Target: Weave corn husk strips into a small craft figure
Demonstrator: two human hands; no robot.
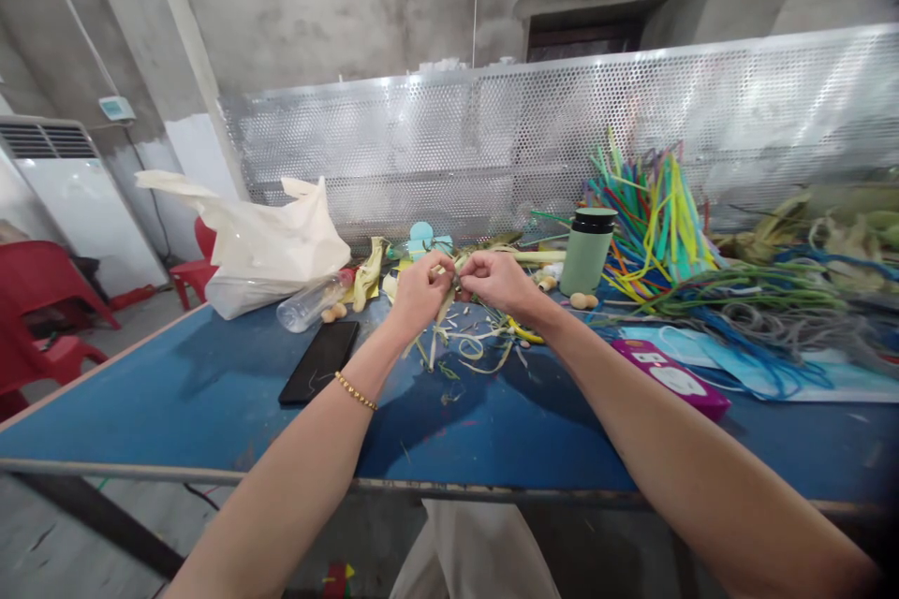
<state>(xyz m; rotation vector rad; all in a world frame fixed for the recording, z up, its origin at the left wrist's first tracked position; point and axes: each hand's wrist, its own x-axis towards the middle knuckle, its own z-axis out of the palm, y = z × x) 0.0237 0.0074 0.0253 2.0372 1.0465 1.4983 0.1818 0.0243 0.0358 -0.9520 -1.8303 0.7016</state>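
Note:
Above the blue table, my left hand (420, 290) and my right hand (500, 283) are close together with fingers pinched. Between the fingertips is a small greenish plant piece, and a pale husk-like strip (445, 303) hangs down from there; its exact shape is mostly hidden by the fingers. Beneath my hands, thin pale and yellow-green scraps (472, 348) lie scattered on the table. A long pale stalk (539, 256) lies behind my right hand. Left of my left hand is a yellowish husk piece (368, 277).
A black phone (320, 362), clear plastic bottle (307, 303) and white plastic bag (271, 248) are on the left. Rightward stand a green canister (587, 255), colourful strips (667, 215), a purple packet (670, 376) and tangled cords (758, 323). A perforated metal panel (421, 140) borders the table (211, 402).

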